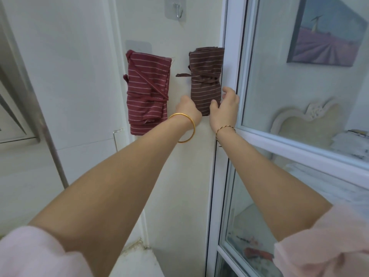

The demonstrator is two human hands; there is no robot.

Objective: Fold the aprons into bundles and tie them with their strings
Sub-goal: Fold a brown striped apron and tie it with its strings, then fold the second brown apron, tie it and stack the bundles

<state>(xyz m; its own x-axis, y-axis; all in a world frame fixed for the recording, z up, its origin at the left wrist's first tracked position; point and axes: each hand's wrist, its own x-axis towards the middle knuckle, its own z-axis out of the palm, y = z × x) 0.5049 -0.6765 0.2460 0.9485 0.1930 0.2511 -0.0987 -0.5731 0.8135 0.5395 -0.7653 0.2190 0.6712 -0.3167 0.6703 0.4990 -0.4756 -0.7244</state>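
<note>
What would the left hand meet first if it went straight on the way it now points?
Most likely the lower part of the brown striped apron bundle: the left hand points up and rightward at it. It may already touch it; depth is unclear.

I see a metal adhesive hook stuck high on the white wall, near the top edge of my view, and a slanted metal pole crossing the wall's left side. Along the wall's right edge stands a white-framed glass door. Through its panes I make out a lavender-field painting and, below it, a pale carved frame.
</note>
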